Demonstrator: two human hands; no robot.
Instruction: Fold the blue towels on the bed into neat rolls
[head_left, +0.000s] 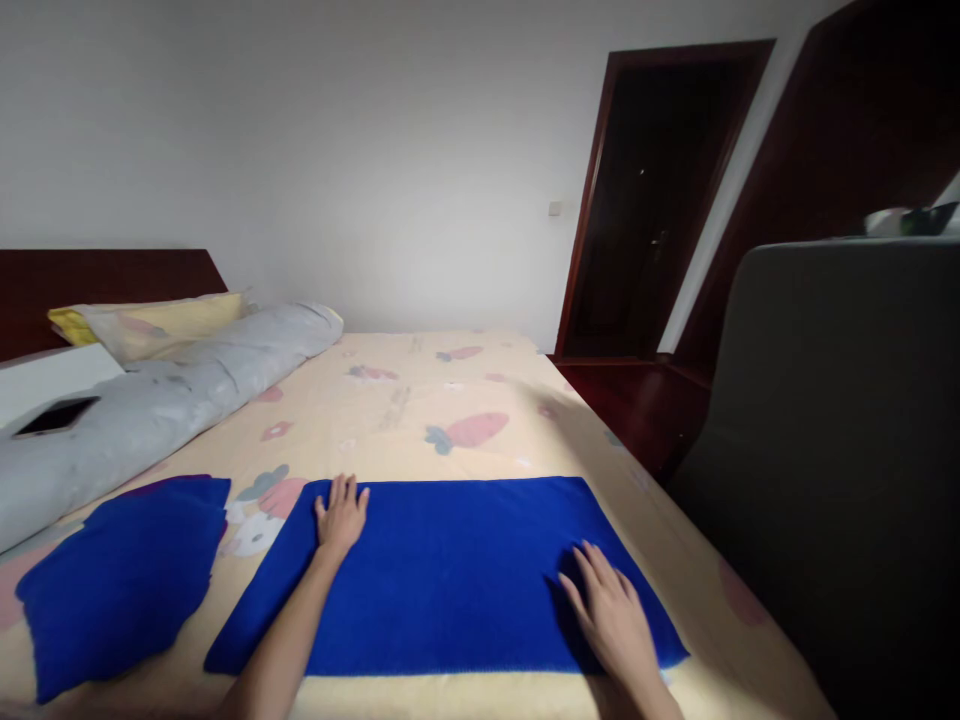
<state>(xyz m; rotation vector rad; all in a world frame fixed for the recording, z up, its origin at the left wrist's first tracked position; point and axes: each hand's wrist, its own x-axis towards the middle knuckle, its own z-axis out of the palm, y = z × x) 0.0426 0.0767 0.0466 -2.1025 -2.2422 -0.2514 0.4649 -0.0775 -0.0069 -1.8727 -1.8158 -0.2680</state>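
Observation:
A blue towel [457, 580] lies spread flat on the bed in front of me, its long sides running left to right. My left hand [342, 515] rests on its far left corner area, fingers stretched toward the far edge. Over the right part of the towel is my right hand [607, 605], fingers apart and a dark shadow beside it; whether the palm touches the cloth I cannot tell. Neither hand grips anything. To the left lies a second heap of blue cloth [124, 580], with a bit of dark red cloth showing at its edge.
The bed sheet [405, 430] is cream with a carrot print. A rolled grey quilt [202, 385] bears a phone [58, 416] at the left, near a yellow pillow [172, 325]. A dark chair back [832, 420] stands close at the right. Beyond it is a dark door [652, 200].

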